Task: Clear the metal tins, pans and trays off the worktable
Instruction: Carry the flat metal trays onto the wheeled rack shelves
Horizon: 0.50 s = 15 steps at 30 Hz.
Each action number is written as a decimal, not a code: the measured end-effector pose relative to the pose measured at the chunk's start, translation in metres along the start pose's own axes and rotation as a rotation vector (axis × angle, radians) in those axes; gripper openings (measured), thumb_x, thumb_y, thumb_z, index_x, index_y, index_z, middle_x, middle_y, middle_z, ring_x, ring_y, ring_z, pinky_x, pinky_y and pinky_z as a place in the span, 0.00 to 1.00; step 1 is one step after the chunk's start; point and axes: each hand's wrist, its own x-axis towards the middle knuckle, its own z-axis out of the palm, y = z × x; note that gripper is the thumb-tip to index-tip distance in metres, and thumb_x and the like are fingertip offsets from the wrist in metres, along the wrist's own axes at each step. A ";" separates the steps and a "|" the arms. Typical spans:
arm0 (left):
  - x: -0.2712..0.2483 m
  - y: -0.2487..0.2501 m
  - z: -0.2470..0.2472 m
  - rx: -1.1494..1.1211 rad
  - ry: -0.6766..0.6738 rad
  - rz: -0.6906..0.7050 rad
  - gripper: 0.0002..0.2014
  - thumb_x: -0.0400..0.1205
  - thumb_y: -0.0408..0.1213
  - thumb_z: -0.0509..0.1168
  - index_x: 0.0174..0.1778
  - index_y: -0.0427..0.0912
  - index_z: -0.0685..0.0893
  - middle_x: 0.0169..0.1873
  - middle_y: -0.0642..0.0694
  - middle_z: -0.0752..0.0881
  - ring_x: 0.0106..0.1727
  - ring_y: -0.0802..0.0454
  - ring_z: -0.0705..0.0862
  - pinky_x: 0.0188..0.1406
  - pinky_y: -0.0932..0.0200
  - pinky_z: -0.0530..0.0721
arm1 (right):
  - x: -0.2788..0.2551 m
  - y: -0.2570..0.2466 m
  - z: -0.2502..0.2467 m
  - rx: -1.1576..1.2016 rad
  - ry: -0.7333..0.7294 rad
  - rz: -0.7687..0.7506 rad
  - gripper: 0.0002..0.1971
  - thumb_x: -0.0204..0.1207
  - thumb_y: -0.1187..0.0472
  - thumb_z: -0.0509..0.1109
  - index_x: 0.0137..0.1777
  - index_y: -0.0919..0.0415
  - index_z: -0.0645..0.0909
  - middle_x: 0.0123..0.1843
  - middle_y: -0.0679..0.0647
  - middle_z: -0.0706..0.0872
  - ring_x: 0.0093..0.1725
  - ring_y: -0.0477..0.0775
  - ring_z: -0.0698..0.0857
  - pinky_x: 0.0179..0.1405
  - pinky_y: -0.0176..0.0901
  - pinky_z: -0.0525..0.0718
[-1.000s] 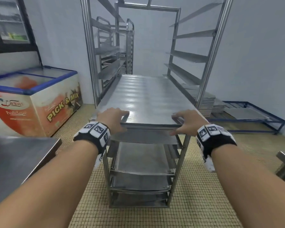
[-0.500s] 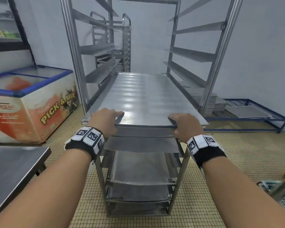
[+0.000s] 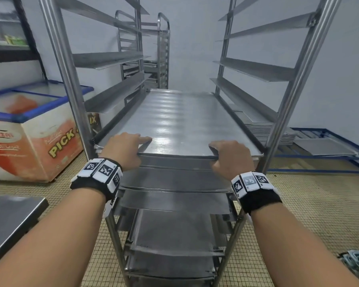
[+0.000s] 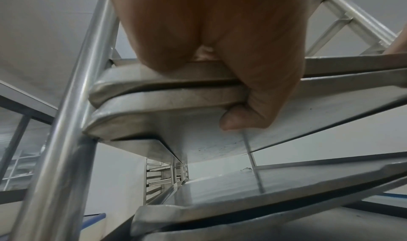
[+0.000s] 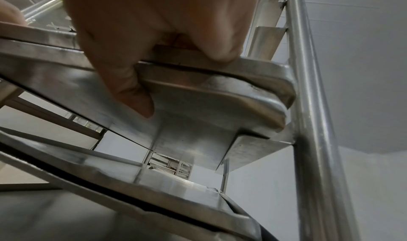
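Left of the rack (image 3: 75, 104), a chest freezer (image 3: 35, 129) with a blue-rimmed lid is seen on the tiled floor, and the corner of a steel worktable (image 3: 10, 220) is seen nearer the camera. At the rack's front left post, the near edge of two stacked trays (image 3: 180, 123) is gripped by the left hand (image 3: 122, 150): fingers are laid close together on top, and in the left wrist view the thumb (image 4: 240, 121) is pressed under the lower tray. The trays are carried on the rack's side rails at mid height, with more trays seen on the rails below. Beside the rack's front right post, the same edge is pinched by the right hand (image 3: 232, 158), thumb (image 5: 136, 96) curled beneath. Right of the rack, flat sheets are stacked on a blue floor frame (image 3: 327, 150).
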 end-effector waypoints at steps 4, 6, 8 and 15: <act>0.019 -0.006 0.005 0.005 0.000 0.009 0.38 0.69 0.34 0.64 0.77 0.65 0.74 0.60 0.55 0.87 0.59 0.42 0.85 0.51 0.49 0.85 | 0.013 0.004 0.006 -0.014 0.035 -0.009 0.07 0.60 0.63 0.69 0.37 0.55 0.76 0.35 0.49 0.82 0.35 0.58 0.77 0.34 0.40 0.69; 0.026 -0.007 0.007 0.009 0.008 0.013 0.37 0.69 0.34 0.64 0.76 0.65 0.74 0.60 0.55 0.86 0.59 0.42 0.85 0.49 0.50 0.85 | 0.019 0.005 0.009 -0.023 0.045 -0.016 0.07 0.61 0.63 0.69 0.37 0.55 0.76 0.35 0.49 0.81 0.35 0.58 0.77 0.35 0.40 0.69; 0.032 -0.007 0.008 0.021 0.013 0.020 0.37 0.70 0.35 0.64 0.76 0.65 0.74 0.58 0.55 0.87 0.57 0.42 0.85 0.48 0.49 0.86 | 0.025 0.006 0.011 -0.024 0.049 -0.022 0.06 0.61 0.63 0.69 0.37 0.55 0.75 0.35 0.49 0.81 0.35 0.58 0.76 0.34 0.40 0.68; 0.047 -0.011 0.010 0.028 0.018 0.042 0.36 0.71 0.38 0.64 0.77 0.66 0.72 0.64 0.54 0.86 0.59 0.41 0.85 0.53 0.46 0.87 | 0.042 0.010 0.022 -0.021 0.070 -0.034 0.09 0.63 0.63 0.71 0.36 0.53 0.73 0.35 0.48 0.79 0.35 0.58 0.77 0.35 0.40 0.69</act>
